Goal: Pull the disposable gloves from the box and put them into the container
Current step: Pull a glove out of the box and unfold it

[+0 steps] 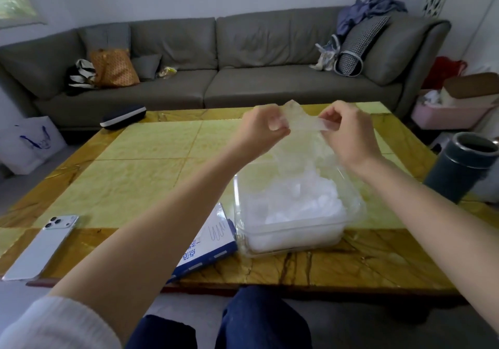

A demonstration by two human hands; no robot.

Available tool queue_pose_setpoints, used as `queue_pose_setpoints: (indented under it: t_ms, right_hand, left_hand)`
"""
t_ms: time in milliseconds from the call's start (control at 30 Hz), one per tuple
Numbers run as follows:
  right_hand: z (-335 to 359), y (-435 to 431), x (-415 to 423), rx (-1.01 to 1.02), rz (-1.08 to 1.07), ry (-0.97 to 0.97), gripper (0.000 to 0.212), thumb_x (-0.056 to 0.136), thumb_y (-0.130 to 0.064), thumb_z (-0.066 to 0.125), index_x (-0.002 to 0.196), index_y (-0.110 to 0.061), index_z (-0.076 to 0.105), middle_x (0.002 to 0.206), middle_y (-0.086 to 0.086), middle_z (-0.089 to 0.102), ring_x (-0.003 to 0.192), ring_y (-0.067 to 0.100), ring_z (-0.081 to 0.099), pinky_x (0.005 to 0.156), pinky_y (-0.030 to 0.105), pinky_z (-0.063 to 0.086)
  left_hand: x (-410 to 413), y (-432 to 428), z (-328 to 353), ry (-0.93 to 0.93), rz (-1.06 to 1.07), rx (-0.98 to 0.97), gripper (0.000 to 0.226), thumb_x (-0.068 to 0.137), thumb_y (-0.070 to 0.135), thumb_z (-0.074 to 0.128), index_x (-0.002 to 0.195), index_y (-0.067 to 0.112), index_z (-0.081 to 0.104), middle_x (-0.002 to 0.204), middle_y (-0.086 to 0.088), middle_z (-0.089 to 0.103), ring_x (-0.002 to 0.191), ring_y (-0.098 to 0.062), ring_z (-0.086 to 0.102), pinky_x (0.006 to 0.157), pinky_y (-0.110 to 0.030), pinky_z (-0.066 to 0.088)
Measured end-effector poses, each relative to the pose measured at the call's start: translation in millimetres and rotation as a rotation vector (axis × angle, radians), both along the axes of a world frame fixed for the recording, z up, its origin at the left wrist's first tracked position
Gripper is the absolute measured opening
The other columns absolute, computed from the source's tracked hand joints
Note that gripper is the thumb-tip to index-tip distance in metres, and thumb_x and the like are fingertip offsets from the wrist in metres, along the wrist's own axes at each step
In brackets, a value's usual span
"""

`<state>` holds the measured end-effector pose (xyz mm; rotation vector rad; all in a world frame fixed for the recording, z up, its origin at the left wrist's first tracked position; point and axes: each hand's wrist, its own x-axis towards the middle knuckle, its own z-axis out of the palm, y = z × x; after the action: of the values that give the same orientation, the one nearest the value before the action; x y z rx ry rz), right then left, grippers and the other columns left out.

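Both hands are raised together, and a bunch of thin clear disposable gloves is stretched between them. The left hand has its fingers curled in and pinches one end of the film. The right hand pinches the other end between thumb and fingertips, and the loose rest of the bunch trails down below it. Directly beneath both hands stands the clear plastic container, already heaped with crumpled white-looking gloves. The blue-and-white box lies flat on the surface under the left forearm, touching or just beside the container's near-left corner.

The film looks almost weightless, limp and clingy, so it will likely hold no shape, stick to skin and to its neighbours, and drift as it is let go. It probably stretches or tears if pulled hard. A light fingertip pinch at an edge or cuff suits it best. Pressing it down into the heap should seat it better than dropping it.
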<state>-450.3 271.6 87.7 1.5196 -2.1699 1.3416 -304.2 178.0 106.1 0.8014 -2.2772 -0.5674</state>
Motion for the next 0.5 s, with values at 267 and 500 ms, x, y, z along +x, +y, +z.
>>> queue_pose_setpoints:
  t_ms: [267,500]
  right_hand:
    - [-16,24,7,-0.133,0.122,0.480,0.017,0.077,0.010,0.060,0.080,-0.006,0.064,0.078,0.005,0.064,0.077,0.024,0.056,0.063,0.035,0.048]
    - [-65,21,40,0.491,0.388,0.412,0.031,0.084,0.009,0.050,0.097,-0.013,0.067,0.096,0.000,0.067,0.094,0.021,0.056,0.075,0.030,0.047]
  left_hand:
    - [23,-9,-22,-0.012,-0.046,-0.032,0.007,0.082,0.010,0.069,0.084,0.013,0.063,0.094,0.001,0.059,0.095,-0.017,0.055,0.085,-0.022,0.037]
    - [48,-27,-76,-0.467,-0.045,-0.052,0.023,0.084,0.003,0.063,0.077,0.025,0.061,0.114,-0.002,0.059,0.114,-0.020,0.047,0.102,-0.038,0.034]
